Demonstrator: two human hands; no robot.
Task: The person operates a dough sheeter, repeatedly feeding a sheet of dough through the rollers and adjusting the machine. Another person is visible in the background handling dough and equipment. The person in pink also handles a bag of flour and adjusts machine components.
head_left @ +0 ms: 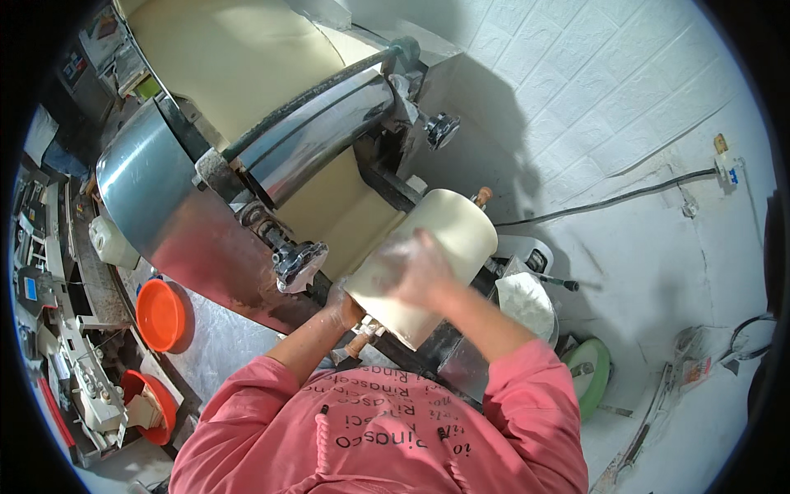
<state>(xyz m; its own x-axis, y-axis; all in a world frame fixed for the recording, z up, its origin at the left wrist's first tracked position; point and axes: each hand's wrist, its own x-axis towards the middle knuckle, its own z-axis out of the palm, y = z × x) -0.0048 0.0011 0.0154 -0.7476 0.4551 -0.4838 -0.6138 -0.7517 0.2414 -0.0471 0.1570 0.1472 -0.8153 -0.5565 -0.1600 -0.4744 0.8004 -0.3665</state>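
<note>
A pale cream roll of sheet material (451,216) lies at the front of a steel roller machine (148,198). My right hand (420,272) is on the roll's surface, smeared by motion and whitish with powder. My left hand (341,305) touches the roll's near left end, its fingers mostly hidden. Cream sheet (329,214) runs between the machine and the roll. A black knob (296,263) sits just above my left hand. A steel container with white powder (527,303) stands right of the roll.
Orange basins (160,314) stand at the left beside a cluttered bench (86,362). A second knob (440,130) juts from the machine's far end. A white tiled wall (576,82) with a black cable (609,199) is on the right, above a green round object (597,379).
</note>
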